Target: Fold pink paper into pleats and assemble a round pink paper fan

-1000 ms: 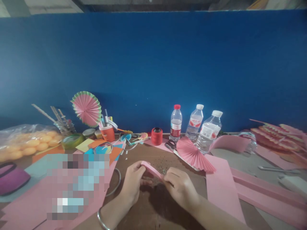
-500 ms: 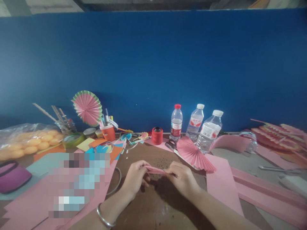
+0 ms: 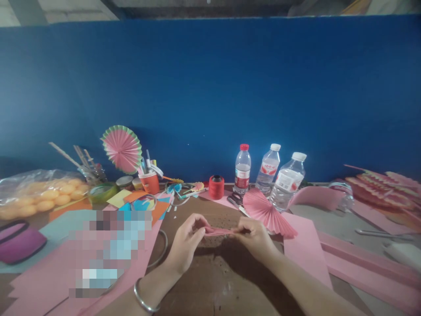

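Where left hand [image 3: 186, 244] and right hand [image 3: 255, 239] each pinch an end, folded pink paper [image 3: 219, 231] spans between them above the surface [image 3: 197, 287]; long axis side to side, neither hand nearer.

The folded strip [image 3: 217, 231] looks matt paper, the bangle [image 3: 141, 302] shiny metal, the bottles [image 3: 287, 181] glossy plastic

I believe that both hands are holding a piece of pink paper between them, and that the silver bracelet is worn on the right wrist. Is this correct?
Not quite: the silver bracelet is on the left wrist, as the head view shows. The left hand and right hand do hold the pink paper between them.
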`<state>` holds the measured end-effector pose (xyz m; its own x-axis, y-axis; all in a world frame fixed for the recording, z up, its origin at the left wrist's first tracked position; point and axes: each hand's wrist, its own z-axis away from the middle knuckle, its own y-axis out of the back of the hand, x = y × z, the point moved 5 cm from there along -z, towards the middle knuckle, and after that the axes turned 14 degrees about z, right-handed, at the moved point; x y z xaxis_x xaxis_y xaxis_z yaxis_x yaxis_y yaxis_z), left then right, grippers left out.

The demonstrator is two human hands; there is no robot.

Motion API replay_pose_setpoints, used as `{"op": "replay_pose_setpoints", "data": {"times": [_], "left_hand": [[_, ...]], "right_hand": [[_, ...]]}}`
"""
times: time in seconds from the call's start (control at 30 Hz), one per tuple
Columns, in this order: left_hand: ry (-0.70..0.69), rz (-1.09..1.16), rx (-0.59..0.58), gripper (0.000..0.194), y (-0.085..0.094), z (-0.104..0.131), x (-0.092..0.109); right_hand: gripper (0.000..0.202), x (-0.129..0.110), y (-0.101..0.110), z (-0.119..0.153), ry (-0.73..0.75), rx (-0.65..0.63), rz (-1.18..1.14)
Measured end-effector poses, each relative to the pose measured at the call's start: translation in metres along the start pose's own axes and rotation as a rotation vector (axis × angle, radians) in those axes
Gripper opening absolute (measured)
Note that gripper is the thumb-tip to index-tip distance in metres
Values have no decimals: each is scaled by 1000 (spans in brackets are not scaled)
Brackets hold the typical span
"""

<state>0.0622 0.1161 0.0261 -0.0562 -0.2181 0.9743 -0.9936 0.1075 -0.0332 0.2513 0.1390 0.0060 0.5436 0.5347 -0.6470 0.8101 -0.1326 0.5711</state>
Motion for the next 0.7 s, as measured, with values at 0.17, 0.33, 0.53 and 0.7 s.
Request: {"op": "replay_pose_setpoints", "data": {"times": [0.17,0.33,0.53,0.7], "left_hand": [[-138,-267,-59,17,-2,1,9],[-243,-399,-74,8,-2,4,11],[-226,-417,-65,17,-1,4,7],[-243,-498,-87,19,-3,3,8]], "right_hand": [[27,16,4,-7,-72,-25,-183],[26,20,4,-7,-111,-75,-259],[25,20,5,-8,-76,-107,-251],[23,19,5,-8,-52,-110,-237]]}}
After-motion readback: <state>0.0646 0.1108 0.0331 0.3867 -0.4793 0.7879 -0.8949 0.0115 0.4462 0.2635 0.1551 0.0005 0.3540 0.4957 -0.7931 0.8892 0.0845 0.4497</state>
